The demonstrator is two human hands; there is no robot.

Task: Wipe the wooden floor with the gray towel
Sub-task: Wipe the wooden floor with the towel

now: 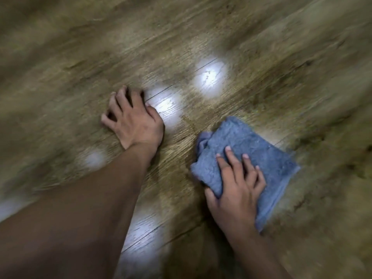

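While the right hand [238, 182] presses the gray towel [259, 156] flat to the wooden floor [80, 57] with extended fingers — thumb tucked at the towel's near edge — the wiping step appears to be in hand. The left hand [133, 117] braces on bare boards, fingers spread and slightly arched, holding nothing. Next stroke likely calls for steady downward pressure; blur and glare patches obscure any dirt or moisture.

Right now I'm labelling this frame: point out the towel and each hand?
gray towel [267, 154], head view, bare upper cloth.
right hand [239, 190], head view, back of hand.
left hand [134, 123], head view, back of hand.
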